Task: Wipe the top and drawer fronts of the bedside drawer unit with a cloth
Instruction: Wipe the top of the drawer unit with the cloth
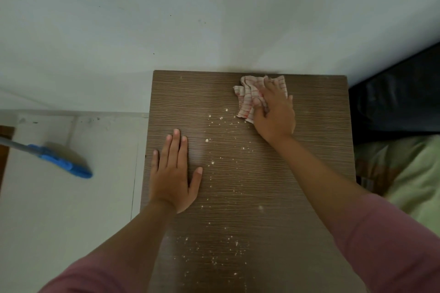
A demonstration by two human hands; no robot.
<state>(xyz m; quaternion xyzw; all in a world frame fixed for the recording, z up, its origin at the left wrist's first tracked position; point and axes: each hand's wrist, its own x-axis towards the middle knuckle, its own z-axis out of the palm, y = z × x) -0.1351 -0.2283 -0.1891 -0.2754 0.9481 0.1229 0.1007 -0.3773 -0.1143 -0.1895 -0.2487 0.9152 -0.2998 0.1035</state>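
Observation:
The brown wood-grain top of the bedside drawer unit (316,150) fills the middle of the view, seen from above. Pale crumbs (212,163) are scattered down its centre. A white cloth with red stripes (247,98) lies crumpled near the back edge. My right hand (276,114) presses down on the cloth and grips it. My left hand (175,172) lies flat on the left part of the top, fingers spread, holding nothing. The drawer fronts are out of sight.
A pale wall (214,19) rises right behind the unit. On the white floor at the left lies a blue broom head (64,164) with a grey handle. A dark headboard (400,97) and green bedding (409,173) border the unit's right side.

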